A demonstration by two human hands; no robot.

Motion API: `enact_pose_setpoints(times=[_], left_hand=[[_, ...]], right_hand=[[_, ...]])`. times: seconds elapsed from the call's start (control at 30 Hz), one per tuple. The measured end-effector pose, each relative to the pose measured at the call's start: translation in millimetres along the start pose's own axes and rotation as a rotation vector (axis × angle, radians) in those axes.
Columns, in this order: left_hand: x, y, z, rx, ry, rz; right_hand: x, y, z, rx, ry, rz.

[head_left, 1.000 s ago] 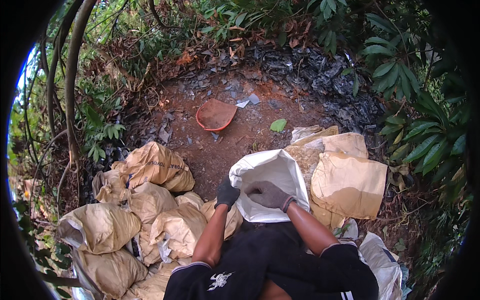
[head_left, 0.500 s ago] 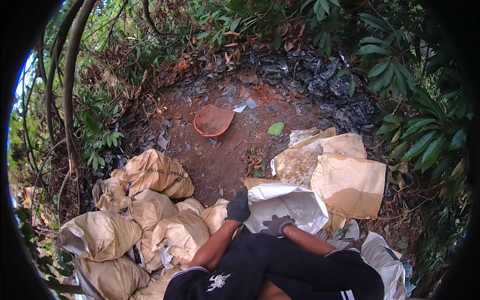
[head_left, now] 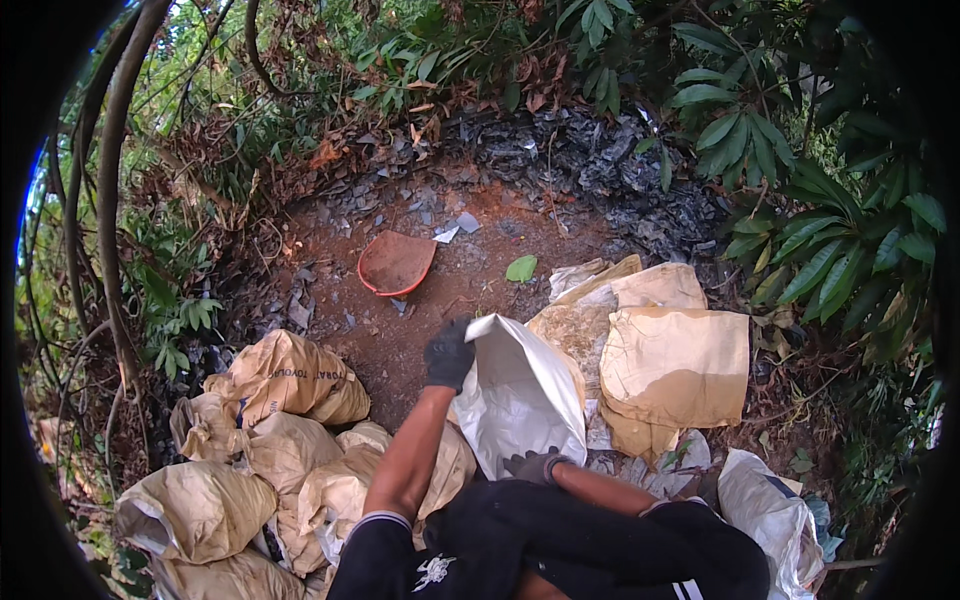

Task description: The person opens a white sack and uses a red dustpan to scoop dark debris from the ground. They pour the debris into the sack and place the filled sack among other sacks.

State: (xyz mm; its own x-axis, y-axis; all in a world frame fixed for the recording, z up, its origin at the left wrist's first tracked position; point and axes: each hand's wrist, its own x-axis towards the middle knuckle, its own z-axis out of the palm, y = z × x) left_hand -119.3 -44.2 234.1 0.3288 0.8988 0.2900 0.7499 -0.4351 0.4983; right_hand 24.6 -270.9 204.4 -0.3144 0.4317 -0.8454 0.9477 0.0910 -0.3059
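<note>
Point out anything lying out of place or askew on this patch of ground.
The red basin sits tilted on the bare dirt, apart from the sacks. Empty tan sacks lie crumpled in a loose heap. Grey shards litter the soil.

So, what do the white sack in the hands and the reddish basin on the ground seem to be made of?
The white sack looks like woven plastic fabric, with a slight sheen and stiff folds; the weave itself is too small to confirm. The left hand grips its top edge and the right hand its lower part. The reddish basin seems moulded plastic, matte and dusty, with a thin rim.
</note>
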Motion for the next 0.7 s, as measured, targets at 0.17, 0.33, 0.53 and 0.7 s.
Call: enact_pose_setpoints(times=[0.17,0.33,0.53,0.7], left_hand=[[-28,22,-25,0.049,-0.115,0.120],[-17,33,-34,-0.034,-0.033,0.020],[-34,-61,-39,-0.192,-0.177,-0.287],[-110,-21,-46,-0.058,-0.323,-0.246]], right_hand=[[61,52,-2,-0.319,0.179,-0.435],[99,-12,13,-0.134,0.655,-0.489],[80,-47,6,-0.117,0.005,-0.555],[75,-49,-9,-0.051,-0.095,-0.483]])
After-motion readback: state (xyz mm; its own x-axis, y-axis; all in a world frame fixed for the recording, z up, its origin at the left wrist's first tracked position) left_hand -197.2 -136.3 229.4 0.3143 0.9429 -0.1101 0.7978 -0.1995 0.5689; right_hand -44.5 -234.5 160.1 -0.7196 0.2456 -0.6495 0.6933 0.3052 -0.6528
